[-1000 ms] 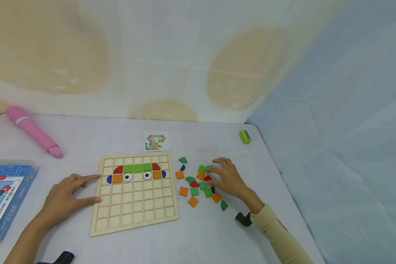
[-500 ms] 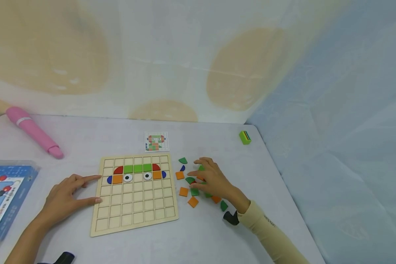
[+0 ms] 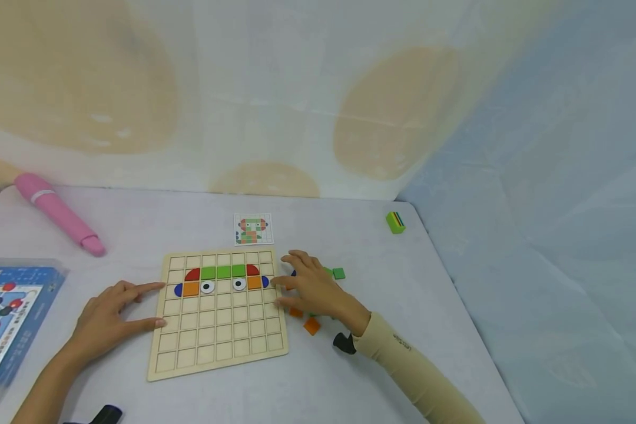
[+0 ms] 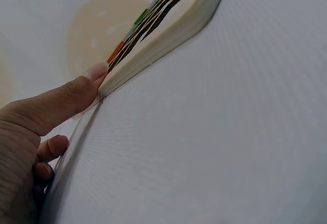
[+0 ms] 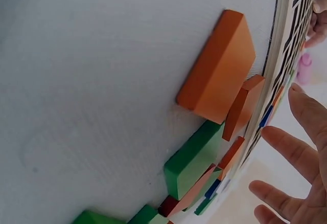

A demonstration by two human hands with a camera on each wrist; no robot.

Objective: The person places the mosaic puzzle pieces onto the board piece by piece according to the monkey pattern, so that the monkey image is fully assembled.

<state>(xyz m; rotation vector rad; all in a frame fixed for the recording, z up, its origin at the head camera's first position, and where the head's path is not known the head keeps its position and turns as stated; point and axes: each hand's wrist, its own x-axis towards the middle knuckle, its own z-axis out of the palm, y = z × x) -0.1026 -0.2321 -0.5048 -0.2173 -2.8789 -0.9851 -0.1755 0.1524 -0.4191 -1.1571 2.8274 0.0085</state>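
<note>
A wooden grid board lies on the table in the head view, with red, green, orange and blue pieces and two eye discs in its upper rows. My left hand touches the board's left edge with straight thumb and index finger; the left wrist view shows the thumb against that edge. My right hand hovers at the right edge, fingers spread and apparently holding nothing in the right wrist view. Beneath it are loose tiles, partly hidden, among them an orange square and a green square.
A small pattern card lies behind the board. A pink cylindrical object and a blue boxed set are on the left. A striped green block sits at the back right, near the table edge.
My right hand has moved left from over the loose tiles to the board's right edge, now covering most of them. The left hand has kept its place at the board.
</note>
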